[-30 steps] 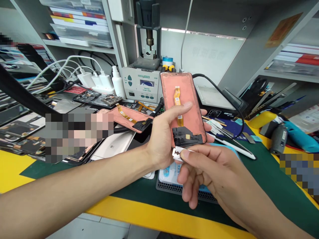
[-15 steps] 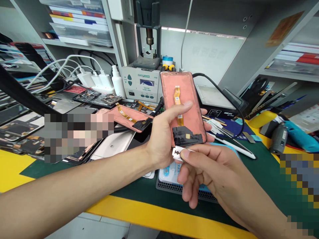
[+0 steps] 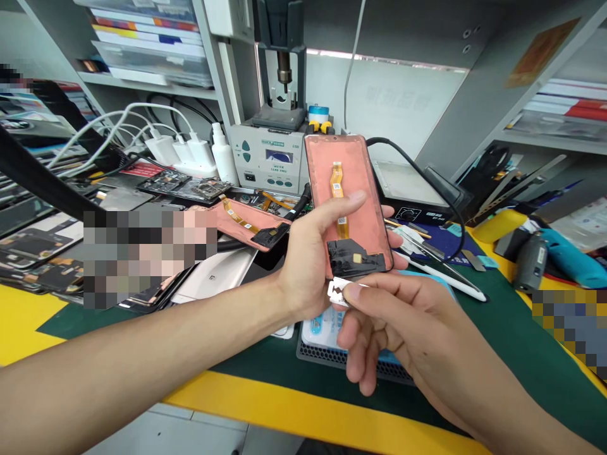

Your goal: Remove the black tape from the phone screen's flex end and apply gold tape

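My left hand (image 3: 310, 253) is wrapped round a phone screen panel (image 3: 353, 170), its thumb lying across the salmon-coloured back and its fingertips showing at the right edge. The panel is tilted up, with a gold flex cable (image 3: 337, 189) down its middle and black film (image 3: 353, 258) at its lower end. Just below that end, my right hand (image 3: 393, 316) pinches a small silver razor blade (image 3: 337, 292) between thumb and fingers. A similar salmon-backed panel (image 3: 232, 222) lies to the left, behind my left forearm.
A grey soldering station (image 3: 268, 161) stands behind, beside a white bottle (image 3: 222, 157). Phones and parts fill the left. Tweezers and a white pen-like tool (image 3: 448, 278) lie right of the panel. A perforated dark tray (image 3: 322, 355) sits beneath my hands.
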`<act>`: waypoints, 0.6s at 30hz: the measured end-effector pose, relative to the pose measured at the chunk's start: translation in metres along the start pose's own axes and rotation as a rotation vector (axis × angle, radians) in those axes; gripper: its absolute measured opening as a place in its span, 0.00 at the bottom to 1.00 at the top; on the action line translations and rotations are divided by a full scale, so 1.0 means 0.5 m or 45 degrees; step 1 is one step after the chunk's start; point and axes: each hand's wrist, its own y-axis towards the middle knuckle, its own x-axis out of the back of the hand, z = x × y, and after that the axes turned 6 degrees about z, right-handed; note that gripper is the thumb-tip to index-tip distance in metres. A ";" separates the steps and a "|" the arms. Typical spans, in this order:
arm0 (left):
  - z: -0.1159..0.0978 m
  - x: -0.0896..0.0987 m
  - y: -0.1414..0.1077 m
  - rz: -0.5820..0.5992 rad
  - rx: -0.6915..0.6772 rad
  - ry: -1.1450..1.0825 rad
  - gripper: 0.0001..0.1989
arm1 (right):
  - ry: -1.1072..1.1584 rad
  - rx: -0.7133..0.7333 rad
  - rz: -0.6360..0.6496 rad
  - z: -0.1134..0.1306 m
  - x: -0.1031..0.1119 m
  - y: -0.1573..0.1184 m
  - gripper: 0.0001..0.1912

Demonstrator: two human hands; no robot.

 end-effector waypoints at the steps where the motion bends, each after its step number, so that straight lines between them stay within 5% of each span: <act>1: 0.000 0.000 0.000 0.001 0.002 0.000 0.18 | -0.001 0.004 0.005 0.000 0.000 0.000 0.22; 18: 0.000 0.002 0.002 0.012 0.012 -0.011 0.18 | -0.018 0.003 0.023 -0.004 0.003 -0.001 0.21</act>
